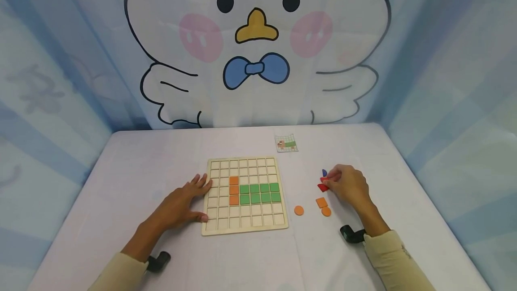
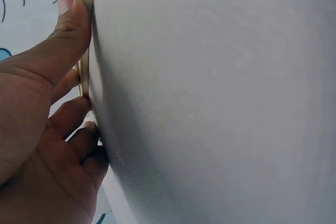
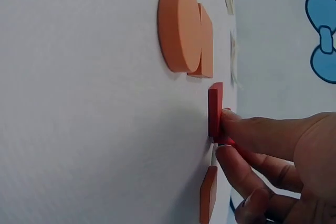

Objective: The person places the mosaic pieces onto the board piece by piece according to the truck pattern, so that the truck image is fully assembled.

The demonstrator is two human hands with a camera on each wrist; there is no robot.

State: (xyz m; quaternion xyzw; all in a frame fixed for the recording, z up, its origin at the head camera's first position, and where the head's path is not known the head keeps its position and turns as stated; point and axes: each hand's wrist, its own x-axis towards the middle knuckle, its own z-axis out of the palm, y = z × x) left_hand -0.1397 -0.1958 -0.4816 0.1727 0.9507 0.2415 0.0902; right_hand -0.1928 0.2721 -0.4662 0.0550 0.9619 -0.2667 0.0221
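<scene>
A wooden grid board [image 1: 218, 226] lies on the table. On it an upright row of orange squares [image 1: 234, 190] stands beside two rows of green squares [image 1: 260, 193]. My left hand [image 1: 181, 203] rests at the board's left edge, fingers spread, with thumb and fingertips touching the rim. Right of the board, my right hand [image 1: 348, 185] pinches a small red piece [image 3: 227, 139] between thumb and fingertip. Another red piece [image 1: 322, 187] lies just nearer, and a blue piece [image 1: 324, 172] just beyond. An orange piece [image 3: 208, 195], seen edge-on in the right wrist view, lies beside the fingers.
Nearer than the red pieces lie a loose orange square [image 1: 322, 202] and an orange disc [image 1: 326, 211]; a second orange disc [image 1: 299, 210] sits closer to the board. A small picture card [image 1: 286, 143] lies behind the board. Printed curtains [image 1: 254, 102] stand around the table.
</scene>
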